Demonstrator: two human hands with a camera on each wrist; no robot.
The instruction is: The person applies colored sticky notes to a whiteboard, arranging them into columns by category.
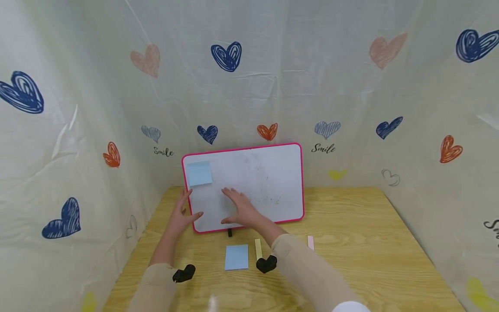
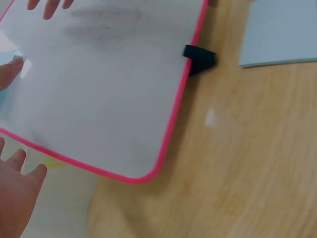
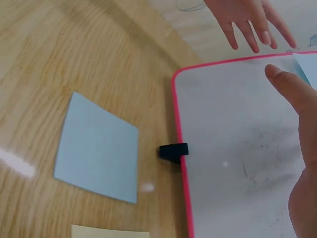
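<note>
A whiteboard [image 1: 249, 186] with a pink frame leans upright at the back of the table. On its upper left corner sticks a light blue sticky note [image 1: 199, 173]. My left hand [image 1: 180, 219] is at the board's left edge below that note, thumb and fingers spread, holding nothing. To its right, my right hand [image 1: 243, 210] hovers before the board's lower left part, fingers extended and thumb apart, also holding nothing. The right wrist view shows the right thumb [image 3: 292, 91] over the board. Whether either hand touches the board, I cannot tell.
A blue sticky note pad [image 1: 236, 257] lies on the wooden table [image 1: 351, 242] in front of the board. Beside it are a yellow strip [image 1: 258, 248] and a pink strip [image 1: 310, 242]. A black support foot [image 3: 173, 151] grips the board's lower edge. Heart-patterned curtains surround the table.
</note>
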